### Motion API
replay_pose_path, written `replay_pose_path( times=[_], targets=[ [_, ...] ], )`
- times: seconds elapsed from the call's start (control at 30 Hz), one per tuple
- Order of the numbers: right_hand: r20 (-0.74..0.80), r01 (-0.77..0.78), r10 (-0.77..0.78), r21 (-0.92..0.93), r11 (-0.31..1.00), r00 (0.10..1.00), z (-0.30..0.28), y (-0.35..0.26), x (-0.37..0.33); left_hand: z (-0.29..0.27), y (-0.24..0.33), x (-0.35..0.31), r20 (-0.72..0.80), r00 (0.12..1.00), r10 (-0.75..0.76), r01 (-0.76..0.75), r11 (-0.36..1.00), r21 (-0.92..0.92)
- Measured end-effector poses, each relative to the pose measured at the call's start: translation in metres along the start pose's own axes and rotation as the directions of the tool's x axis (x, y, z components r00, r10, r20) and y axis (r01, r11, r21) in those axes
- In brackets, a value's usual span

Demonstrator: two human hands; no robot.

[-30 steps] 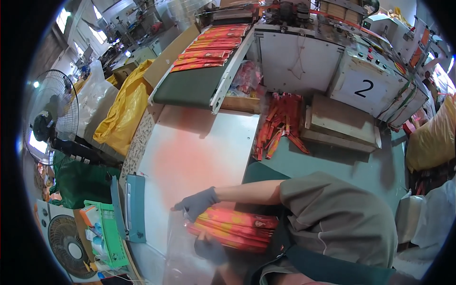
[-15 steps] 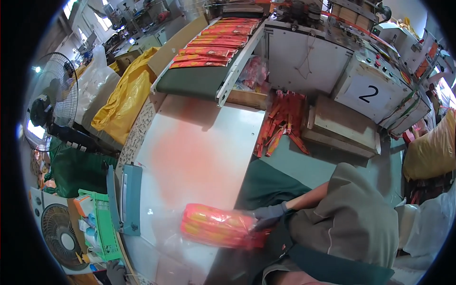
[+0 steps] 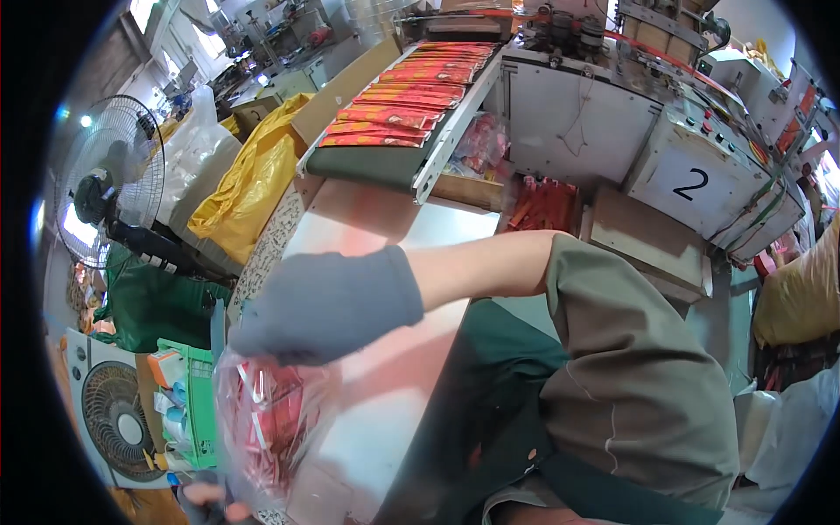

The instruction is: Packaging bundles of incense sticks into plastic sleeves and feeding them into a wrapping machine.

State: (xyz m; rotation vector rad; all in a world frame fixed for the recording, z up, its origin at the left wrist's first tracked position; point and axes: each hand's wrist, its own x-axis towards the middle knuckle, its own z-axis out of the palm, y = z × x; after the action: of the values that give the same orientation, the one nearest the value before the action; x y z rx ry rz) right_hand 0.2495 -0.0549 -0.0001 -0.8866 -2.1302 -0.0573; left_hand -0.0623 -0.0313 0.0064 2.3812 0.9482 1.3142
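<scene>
A clear plastic bag (image 3: 304,411) filled with red packets (image 3: 267,429) stands at the left side of the white tabletop (image 3: 398,350). My right arm reaches across to it, and my right hand (image 3: 328,302), in a grey glove, closes on the bag's upper edge; its fingertips are blurred. My left hand (image 3: 208,500), in a grey glove with bare fingertips, is low at the left, beside the bag's lower end. Its fingers are smeared and cut by the dark rim. The blue sealer (image 3: 219,328) at the table's left edge is mostly hidden behind my right hand and the bag.
A dark conveyor belt (image 3: 367,164) carries a row of red and yellow packets (image 3: 394,116) beyond the tabletop. More red packets (image 3: 544,206) lie beneath the machine (image 3: 577,114). At left are a green basket (image 3: 203,402), a box fan (image 3: 118,416), a standing fan (image 3: 109,179) and a yellow sack (image 3: 254,179).
My right hand has swung from the table's right edge to the left with the bag, which now stands turned rather than lying crosswise. My left hand has shifted slightly; the view has tilted.
</scene>
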Motion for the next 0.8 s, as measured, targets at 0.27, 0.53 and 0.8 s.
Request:
replay_pose_path(
  times=[0.27,0.53,0.8],
  targets=[
    [-0.203,0.173,-0.164,0.029,0.984,0.965,0.046,-0.012,0.038,0.034,-0.012,0.019,0.166,0.924,0.344,-0.381,0.862,0.333],
    [0.076,0.27,-0.264,-0.079,0.96,0.961,0.122,0.04,0.102,0.096,-0.082,-0.032,0.156,0.896,-0.416,0.438,0.773,-0.458],
    [-0.188,-0.436,0.424,-0.026,0.9,0.886,0.257,0.228,0.132,0.172,-0.182,-0.007,0.326,0.61,-0.722,0.682,0.268,-0.681]
  ],
)
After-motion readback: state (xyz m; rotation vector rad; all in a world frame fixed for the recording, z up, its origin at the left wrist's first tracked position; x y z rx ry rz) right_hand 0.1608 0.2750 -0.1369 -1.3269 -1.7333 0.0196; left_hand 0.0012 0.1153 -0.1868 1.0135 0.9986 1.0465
